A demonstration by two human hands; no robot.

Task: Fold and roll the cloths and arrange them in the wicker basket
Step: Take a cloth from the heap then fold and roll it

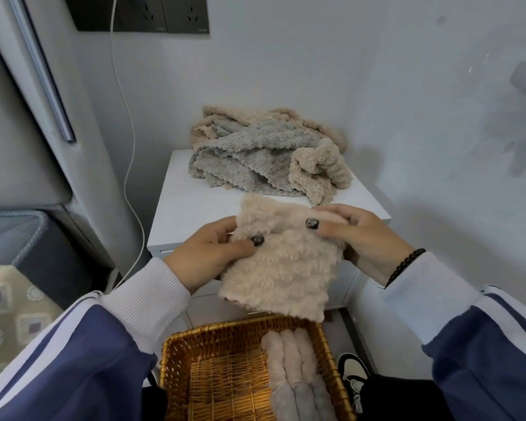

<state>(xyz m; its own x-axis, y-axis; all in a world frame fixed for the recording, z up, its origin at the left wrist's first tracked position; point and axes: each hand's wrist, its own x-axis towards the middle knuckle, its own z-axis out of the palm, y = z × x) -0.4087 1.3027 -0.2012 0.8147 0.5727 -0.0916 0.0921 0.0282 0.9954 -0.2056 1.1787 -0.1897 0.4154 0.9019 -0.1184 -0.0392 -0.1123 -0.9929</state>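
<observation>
Head view, beige cloth (281, 268) hiding fingertips, wicker basket (176, 360) cropped below

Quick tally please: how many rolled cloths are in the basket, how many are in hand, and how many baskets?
Rolled cloths in the wicker basket: 3
Beige cloth held in both hands: 1
Wicker baskets: 1
Total: 5
The unfolded pile can't be counted.

Left half of wicker basket (225, 375) lying open, rolled cloths (295, 378) filling its right side, heap of cloths (255, 153) crowding back of counter (176, 208), front strip staying bare, wall closing in right, white cable (131, 165) hanging left.
</observation>
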